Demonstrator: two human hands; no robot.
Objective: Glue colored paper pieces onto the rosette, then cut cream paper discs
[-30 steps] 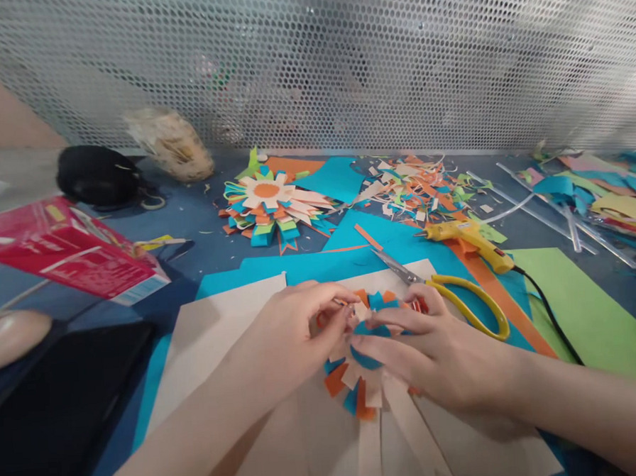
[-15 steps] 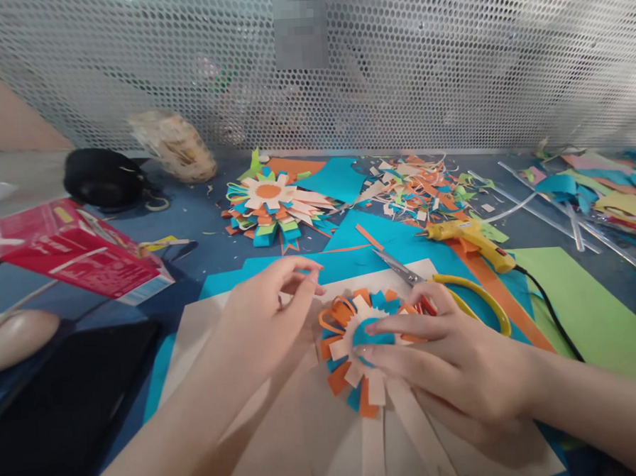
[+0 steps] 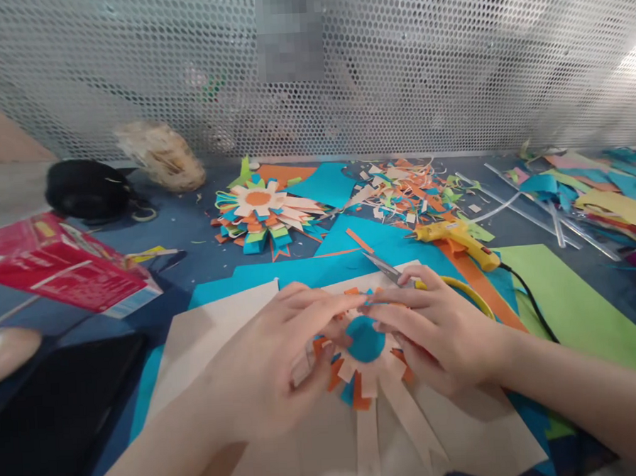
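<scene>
A paper rosette [image 3: 366,340] in orange, blue and cream, with a blue disc at its centre and two cream tails, lies on cream paper [image 3: 206,343]. Around its left rim my left hand [image 3: 274,357] curls, thumb low and fingers across the top edge. From the other side, my right hand [image 3: 443,331] holds the right rim with bent fingers, their tips by the blue disc. The fingertips of both hands meet near the top and hide much of the fringe. Just beyond my right hand lie scissors with yellow handles [image 3: 467,292], partly covered by it.
A yellow glue gun [image 3: 459,239] rests on coloured sheets at the right. Farther back are another paper rosette [image 3: 260,209] and a heap of paper scraps [image 3: 409,190]. A red box [image 3: 63,262] and a black phone-like slab [image 3: 61,415] are at the left. A perforated metal panel [image 3: 154,69] stands behind.
My left hand has moved right and down onto the rosette's left rim. My right hand's fingers have drawn back from the blue disc to the right rim. The view has shifted slightly.
</scene>
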